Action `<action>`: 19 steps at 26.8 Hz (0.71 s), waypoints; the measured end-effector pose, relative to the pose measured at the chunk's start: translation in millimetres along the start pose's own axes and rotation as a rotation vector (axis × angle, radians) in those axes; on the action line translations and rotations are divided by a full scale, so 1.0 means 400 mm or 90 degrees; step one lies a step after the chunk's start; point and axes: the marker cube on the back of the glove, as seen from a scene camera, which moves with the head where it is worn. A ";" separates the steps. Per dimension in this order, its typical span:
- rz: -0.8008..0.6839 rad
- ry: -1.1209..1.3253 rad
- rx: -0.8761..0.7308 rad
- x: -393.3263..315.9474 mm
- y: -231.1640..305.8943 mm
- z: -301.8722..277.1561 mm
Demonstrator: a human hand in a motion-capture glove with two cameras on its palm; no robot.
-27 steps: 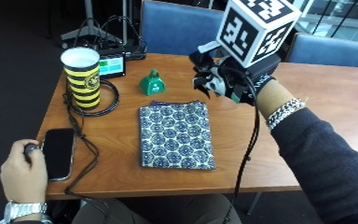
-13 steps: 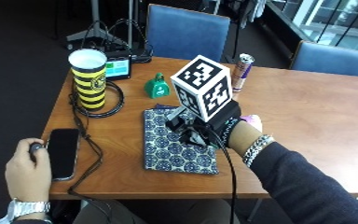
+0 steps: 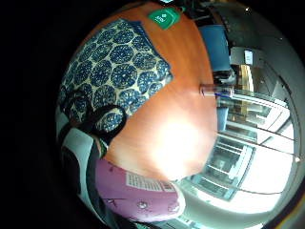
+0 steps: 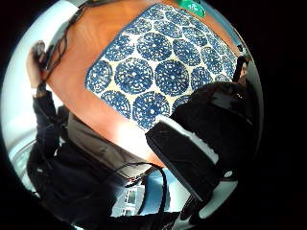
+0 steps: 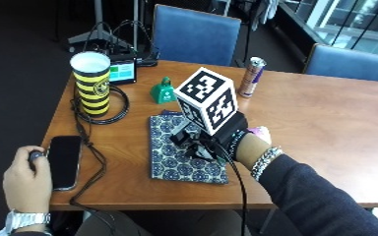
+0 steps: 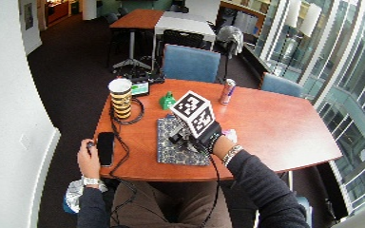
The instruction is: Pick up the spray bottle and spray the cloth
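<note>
Moved down over the patterned cloth, the gloved right hand hovers, fingers' state indiscernible.

Cloth: flat rectangular piece, blue medallion print on cream, lying flat on the wooden table near its front edge, long side running away from the person; its right part is covered from view. Spray bottle: small, green, white label, standing upright on the table at 12 o'clock from the cloth, apart from it.
</note>
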 end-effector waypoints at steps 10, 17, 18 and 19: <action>0.026 -0.192 0.136 0.047 0.000 -0.141; -0.012 -0.472 0.310 0.021 -0.031 -0.275; -0.022 -0.520 0.335 0.011 -0.036 -0.290; -0.031 -0.567 0.359 0.000 -0.041 -0.302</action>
